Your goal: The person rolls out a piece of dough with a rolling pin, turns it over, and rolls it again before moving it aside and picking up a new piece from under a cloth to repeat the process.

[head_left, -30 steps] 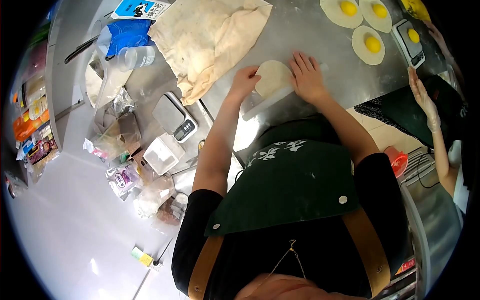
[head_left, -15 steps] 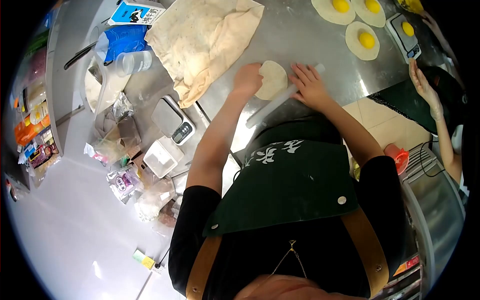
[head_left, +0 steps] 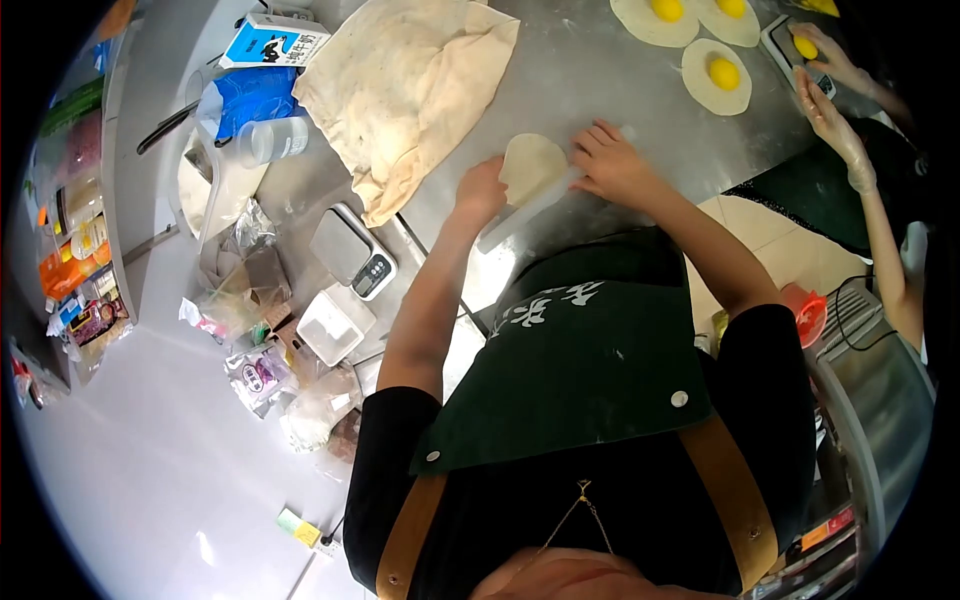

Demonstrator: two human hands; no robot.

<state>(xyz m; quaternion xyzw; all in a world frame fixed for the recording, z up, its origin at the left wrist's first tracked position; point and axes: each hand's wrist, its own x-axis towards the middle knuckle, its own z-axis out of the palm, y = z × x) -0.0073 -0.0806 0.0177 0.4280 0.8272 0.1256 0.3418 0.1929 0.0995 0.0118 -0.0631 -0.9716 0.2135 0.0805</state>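
Currently the pale dough round (head_left: 533, 165) lies flat on the steel table (head_left: 640, 100), between the two hands. Left hand (head_left: 482, 190): fingers curled in close together at the round's left edge; can't tell if they pinch it. Right hand (head_left: 612, 168): fingers bent and a bit apart, at the upper-right part of the translucent rolling pin (head_left: 530, 218); no closed grip visible. Pin sits diagonally along the lower-right side of the round, on the wearer's side.

Crumpled beige cloth (head_left: 410, 90) is up and left of the round. Near scale (head_left: 340, 245) and white tub (head_left: 332, 328) are left of the left forearm, milk carton (head_left: 272, 45) beyond the clear cup (head_left: 275, 140). Upper right: three flat dough pieces (head_left: 722, 102), each topped with a yellow ball (head_left: 723, 74). Co-worker's hand (head_left: 848, 70) has its fingertips at another ball, by the far scale (head_left: 775, 42).
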